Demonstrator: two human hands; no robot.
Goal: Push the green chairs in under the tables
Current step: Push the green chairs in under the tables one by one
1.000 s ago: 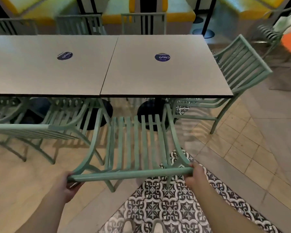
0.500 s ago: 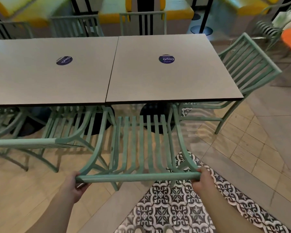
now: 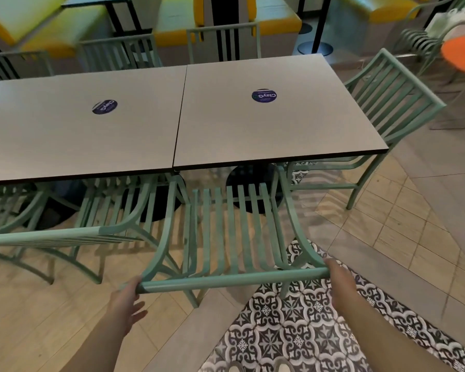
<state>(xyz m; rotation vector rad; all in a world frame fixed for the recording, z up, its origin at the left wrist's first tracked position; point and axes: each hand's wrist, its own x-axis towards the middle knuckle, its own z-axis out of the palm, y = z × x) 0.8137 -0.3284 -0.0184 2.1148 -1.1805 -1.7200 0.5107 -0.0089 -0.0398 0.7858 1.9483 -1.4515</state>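
The slatted green metal chair (image 3: 234, 232) has slid further under the grey square desk (image 3: 274, 114). Right hand (image 3: 338, 277) grips its top rail; left hand (image 3: 128, 302) loosens, fingers spread.

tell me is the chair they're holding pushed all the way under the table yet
Not fully. The chair has only its seat front under the table edge; its backrest stands well clear, both hands on its top rail.

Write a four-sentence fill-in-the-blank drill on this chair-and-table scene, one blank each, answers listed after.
1. Both hands are on the top rail of a ____ slatted chair.
2. The right hand holds the rail's ____ end.
3. Each grey table carries one round ____ sticker.
4. The floor under the right forearm is ____ tile, black and white.

Answers: green; right; blue; patterned
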